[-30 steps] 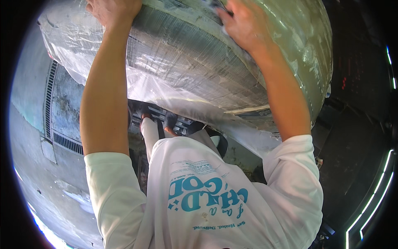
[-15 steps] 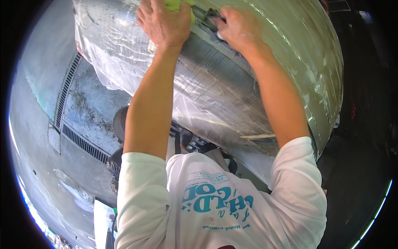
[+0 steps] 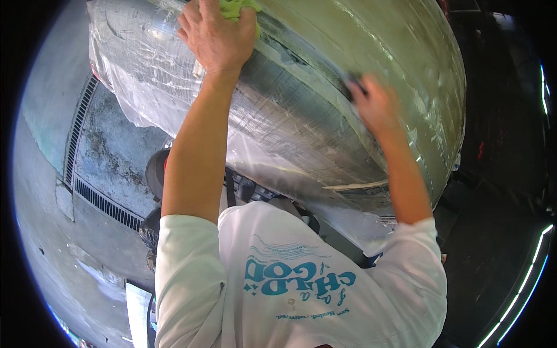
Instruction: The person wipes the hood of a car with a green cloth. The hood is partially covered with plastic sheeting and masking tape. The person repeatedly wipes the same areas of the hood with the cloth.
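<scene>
Before me is a large curved body (image 3: 301,104), partly wrapped in wrinkled clear plastic film (image 3: 156,64); its far right side is a glossy olive-green surface (image 3: 383,35). At the top, my left hand (image 3: 217,43) presses a bunched yellow-green cloth (image 3: 239,8) against it, some fingers cut off by the picture's edge. My right hand (image 3: 378,107), smeared by motion, is closed around a small dark tool (image 3: 355,84) whose kind I cannot make out. That tool is at the dark strip (image 3: 307,64) running along the border of the green surface.
Grey concrete floor (image 3: 43,191) with a slotted drain grate (image 3: 107,203) lies to the left. A dark round object (image 3: 155,174) and a black plastic bag (image 3: 149,232) are beside my left arm. A pale panel (image 3: 138,313) stands at lower left. The right side is dark.
My right hand has moved right and nearer along the dark strip with the dark tool, away from my left hand. My left hand stays on the cloth; the whole view has shifted slightly.
</scene>
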`<move>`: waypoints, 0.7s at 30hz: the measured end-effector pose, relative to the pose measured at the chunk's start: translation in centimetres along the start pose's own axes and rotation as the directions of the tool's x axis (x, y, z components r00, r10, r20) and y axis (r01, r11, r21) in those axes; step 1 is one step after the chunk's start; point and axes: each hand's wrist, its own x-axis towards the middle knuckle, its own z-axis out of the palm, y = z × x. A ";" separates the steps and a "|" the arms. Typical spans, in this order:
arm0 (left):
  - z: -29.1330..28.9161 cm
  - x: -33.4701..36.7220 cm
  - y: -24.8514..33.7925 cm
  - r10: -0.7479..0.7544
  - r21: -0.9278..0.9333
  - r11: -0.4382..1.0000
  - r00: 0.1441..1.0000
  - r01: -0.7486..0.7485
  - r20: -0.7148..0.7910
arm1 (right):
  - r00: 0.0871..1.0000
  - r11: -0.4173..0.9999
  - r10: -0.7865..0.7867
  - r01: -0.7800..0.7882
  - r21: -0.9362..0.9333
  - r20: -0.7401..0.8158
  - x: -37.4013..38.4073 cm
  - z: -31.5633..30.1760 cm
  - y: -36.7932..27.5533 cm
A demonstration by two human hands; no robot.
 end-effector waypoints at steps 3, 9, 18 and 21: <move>-1.2 0.2 1.7 -0.049 0.035 0.998 0.999 0.048 0.017 | 0.998 0.994 -0.054 0.057 -0.088 0.029 9.5 3.8 -5.3; -1.2 0.0 1.2 -0.016 0.063 0.998 1.000 0.016 -0.006 | 0.972 0.973 0.229 -0.230 0.020 0.044 -5.0 -1.0 3.5; -1.3 0.0 1.6 0.010 0.082 0.997 1.000 -0.011 0.017 | 0.997 0.998 0.054 -0.055 0.021 0.063 -1.5 -0.7 1.5; -0.9 -0.3 1.8 0.006 0.064 0.998 1.000 -0.006 0.002 | 0.998 0.997 -0.049 0.051 -0.065 0.025 9.6 3.8 -5.0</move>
